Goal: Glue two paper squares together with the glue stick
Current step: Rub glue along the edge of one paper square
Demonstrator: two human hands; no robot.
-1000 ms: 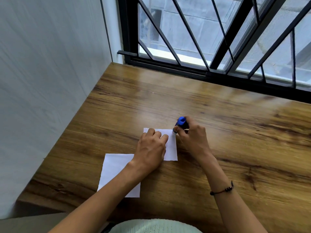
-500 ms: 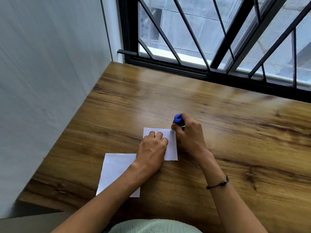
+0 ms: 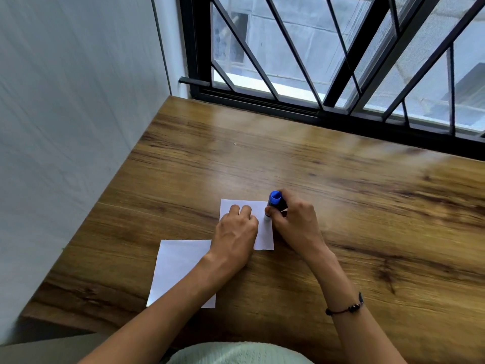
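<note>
On the far paper square [image 3: 264, 232], our flat left hand [image 3: 233, 233] presses while our right hand [image 3: 294, 222] grips the glue stick [image 3: 273, 206]; easing pressure could drag and crease it.

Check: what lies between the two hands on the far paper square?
In the head view, only a bare strip of that far paper square separates left hand from right hand.

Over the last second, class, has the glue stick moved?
Yes. The glue stick in the right hand has slid toward the person, from the far right corner of the pressed paper square down its right edge; that square has stayed put.
</note>
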